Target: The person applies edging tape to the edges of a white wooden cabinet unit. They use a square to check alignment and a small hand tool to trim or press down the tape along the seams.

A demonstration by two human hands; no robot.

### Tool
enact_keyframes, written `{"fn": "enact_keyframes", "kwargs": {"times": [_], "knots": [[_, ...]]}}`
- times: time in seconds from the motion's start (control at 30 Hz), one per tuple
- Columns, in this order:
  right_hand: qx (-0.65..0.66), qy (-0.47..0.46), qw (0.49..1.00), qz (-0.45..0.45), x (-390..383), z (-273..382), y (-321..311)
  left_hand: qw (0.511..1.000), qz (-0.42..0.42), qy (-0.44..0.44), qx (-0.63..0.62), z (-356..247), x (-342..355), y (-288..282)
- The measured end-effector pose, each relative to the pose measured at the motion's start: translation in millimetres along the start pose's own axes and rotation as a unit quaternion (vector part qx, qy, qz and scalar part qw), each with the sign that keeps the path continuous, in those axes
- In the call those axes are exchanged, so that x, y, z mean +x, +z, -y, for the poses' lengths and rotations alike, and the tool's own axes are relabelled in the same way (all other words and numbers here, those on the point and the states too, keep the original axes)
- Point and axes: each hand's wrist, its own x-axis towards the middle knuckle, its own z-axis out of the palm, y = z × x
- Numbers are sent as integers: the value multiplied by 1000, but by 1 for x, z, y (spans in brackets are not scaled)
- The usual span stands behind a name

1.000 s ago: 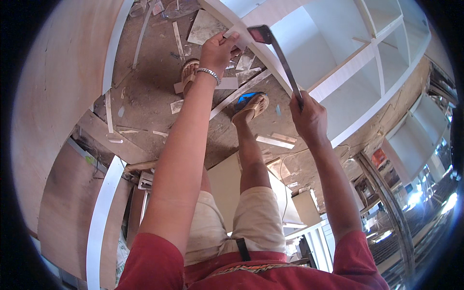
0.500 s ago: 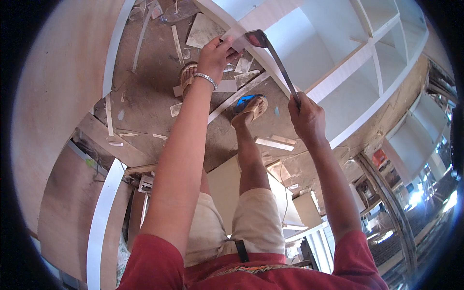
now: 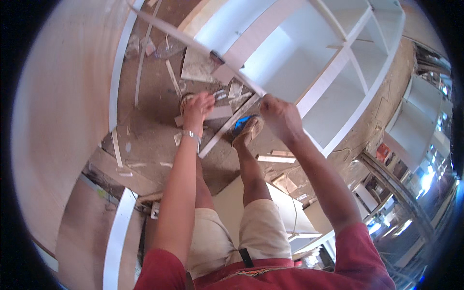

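Near the middle of the frame, left hand (image 3: 199, 107) with fingers curled together, pinching something small and metallic; what exactly, cannot tell. Just right of centre, right hand (image 3: 280, 116) closed around the lower end of a thin white strip (image 3: 193, 41) slanting up toward the upper left. Hands apart, either side of a sandalled foot (image 3: 247, 129). Upper right, white shelf unit (image 3: 333, 58), smooth laminated panels in square compartments. Below, dusty brown floor (image 3: 145, 145) strewn with pale offcuts. Far right edge, small red boxy package (image 3: 383, 152), blurred. Left, curved bare plywood panel (image 3: 58, 121), matte.
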Motion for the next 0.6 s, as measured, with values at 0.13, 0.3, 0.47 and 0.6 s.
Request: {"fn": "enact_keyframes", "kwargs": {"times": [0.13,0.3,0.47,0.6], "knots": [[113,57,991,-47,-17,28,-19,975,56,95,195,-14,-73,23],[469,285,832,-84,-27,94,-58,773,103,364,510,-107,-175,97],[615,316,703,-166,-17,108,-83,713,90,434,543,-150,-156,130],[721,272,609,-188,-10,103,-116,828,79,350,432,-167,-141,145]]}}
